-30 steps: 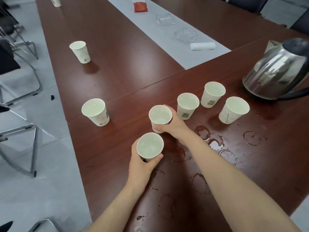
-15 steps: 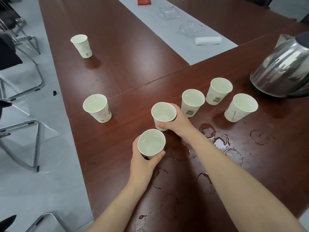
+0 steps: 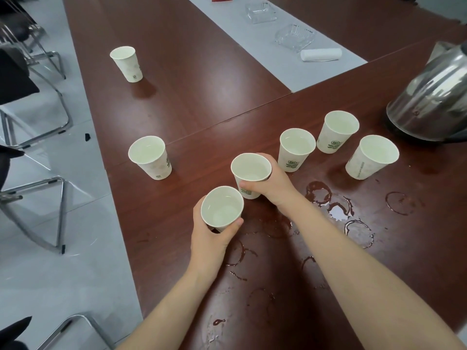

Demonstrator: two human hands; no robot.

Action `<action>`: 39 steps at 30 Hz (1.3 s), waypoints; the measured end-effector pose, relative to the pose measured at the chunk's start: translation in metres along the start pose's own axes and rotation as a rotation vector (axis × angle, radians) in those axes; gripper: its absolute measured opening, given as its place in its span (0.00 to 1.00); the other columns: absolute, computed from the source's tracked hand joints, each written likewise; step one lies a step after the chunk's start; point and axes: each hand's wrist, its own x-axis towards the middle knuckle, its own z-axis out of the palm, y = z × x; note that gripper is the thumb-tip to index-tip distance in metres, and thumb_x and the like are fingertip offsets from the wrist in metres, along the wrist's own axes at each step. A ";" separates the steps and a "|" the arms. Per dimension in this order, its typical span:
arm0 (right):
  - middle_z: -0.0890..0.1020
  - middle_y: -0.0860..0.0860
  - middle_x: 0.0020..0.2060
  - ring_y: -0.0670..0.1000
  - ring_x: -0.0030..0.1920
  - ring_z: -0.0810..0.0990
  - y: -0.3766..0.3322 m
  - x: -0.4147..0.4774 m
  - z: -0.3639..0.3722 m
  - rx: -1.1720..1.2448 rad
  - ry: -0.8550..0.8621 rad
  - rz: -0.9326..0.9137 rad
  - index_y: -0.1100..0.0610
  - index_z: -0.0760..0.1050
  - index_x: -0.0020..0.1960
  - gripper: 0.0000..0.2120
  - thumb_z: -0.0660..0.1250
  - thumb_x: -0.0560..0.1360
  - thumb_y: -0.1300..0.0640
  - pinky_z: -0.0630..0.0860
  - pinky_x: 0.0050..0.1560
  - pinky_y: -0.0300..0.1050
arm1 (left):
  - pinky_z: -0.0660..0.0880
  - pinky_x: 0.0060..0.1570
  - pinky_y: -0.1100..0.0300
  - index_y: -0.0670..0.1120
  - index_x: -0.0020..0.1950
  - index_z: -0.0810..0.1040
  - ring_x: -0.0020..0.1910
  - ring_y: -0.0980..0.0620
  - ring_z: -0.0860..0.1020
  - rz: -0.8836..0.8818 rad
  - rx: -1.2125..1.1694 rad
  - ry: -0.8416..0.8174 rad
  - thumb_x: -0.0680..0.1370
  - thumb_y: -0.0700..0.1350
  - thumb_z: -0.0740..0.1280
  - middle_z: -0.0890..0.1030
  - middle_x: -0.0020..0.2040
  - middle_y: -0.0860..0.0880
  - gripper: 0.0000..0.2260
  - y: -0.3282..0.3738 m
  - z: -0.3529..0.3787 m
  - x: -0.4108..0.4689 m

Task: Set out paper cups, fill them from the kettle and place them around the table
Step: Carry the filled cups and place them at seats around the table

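Near cup (image 3: 222, 210): upright, mouth up, water inside, at the near-left of the table (image 3: 202, 84). Left hand (image 3: 209, 238) grips it from below and behind, thumb on its right wall, fingers curled round the left. Its base is hidden by the hand, so I cannot tell whether it is lifted or standing. Second cup (image 3: 250, 173): just beyond and right of the first, apart from it by a sliver, upright, also holding water. Right hand (image 3: 274, 186) is wrapped round its lower wall, thumb on the near side, and the cup looks to stand on the wood. Both hands are loaded, with the long axes vertical. The set places run along the left edge: the edge cup (image 3: 150, 157) to the left, the far cup (image 3: 126, 63) well beyond it. Judgement: the next spots lie left and away from the fingers, and the left hand is the nearer one to that edge. Three cups (image 3: 297, 152) wait to the right, near the kettle (image 3: 429, 102). Spill rings (image 3: 338, 213) lie wet under the right forearm, so a slip or drip is likely. Chairs (image 3: 38, 147) stand off the left edge.
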 end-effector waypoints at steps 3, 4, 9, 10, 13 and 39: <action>0.79 0.44 0.53 0.41 0.54 0.77 0.000 -0.006 0.003 0.048 0.009 0.010 0.48 0.70 0.58 0.32 0.78 0.57 0.59 0.73 0.50 0.33 | 0.69 0.54 0.69 0.62 0.60 0.66 0.58 0.67 0.73 0.013 -0.001 -0.005 0.63 0.50 0.75 0.74 0.54 0.72 0.30 0.001 0.000 -0.002; 0.79 0.44 0.53 0.42 0.55 0.77 0.000 -0.009 0.004 0.064 0.014 0.011 0.48 0.71 0.57 0.32 0.77 0.57 0.58 0.73 0.52 0.35 | 0.69 0.54 0.70 0.61 0.60 0.66 0.57 0.68 0.73 0.010 -0.006 -0.006 0.63 0.49 0.75 0.74 0.54 0.72 0.30 0.002 0.000 -0.002; 0.79 0.43 0.52 0.39 0.52 0.78 -0.013 -0.026 -0.002 0.130 0.009 -0.023 0.47 0.71 0.56 0.29 0.75 0.58 0.60 0.73 0.51 0.35 | 0.69 0.49 0.77 0.58 0.59 0.66 0.54 0.72 0.73 0.053 -0.055 -0.011 0.67 0.38 0.78 0.74 0.56 0.65 0.29 0.012 -0.003 -0.004; 0.79 0.44 0.52 0.40 0.53 0.77 -0.016 -0.029 -0.002 0.138 -0.001 -0.028 0.47 0.71 0.56 0.29 0.75 0.58 0.60 0.74 0.52 0.36 | 0.68 0.49 0.77 0.57 0.59 0.66 0.53 0.73 0.73 0.069 -0.064 -0.019 0.68 0.37 0.77 0.73 0.56 0.63 0.29 0.015 -0.003 -0.005; 0.79 0.45 0.53 0.44 0.56 0.77 -0.024 -0.043 -0.004 0.158 -0.018 -0.026 0.46 0.71 0.57 0.32 0.78 0.55 0.57 0.75 0.57 0.43 | 0.68 0.52 0.75 0.57 0.59 0.65 0.55 0.72 0.72 0.112 -0.075 -0.045 0.65 0.42 0.75 0.72 0.58 0.61 0.28 0.026 -0.005 -0.006; 0.83 0.40 0.47 0.41 0.50 0.80 -0.085 -0.242 -0.083 0.241 0.359 -0.101 0.47 0.72 0.56 0.28 0.77 0.60 0.63 0.77 0.53 0.50 | 0.74 0.62 0.46 0.58 0.61 0.65 0.62 0.56 0.74 0.130 -0.176 -0.571 0.57 0.53 0.77 0.74 0.61 0.54 0.35 0.127 0.056 -0.113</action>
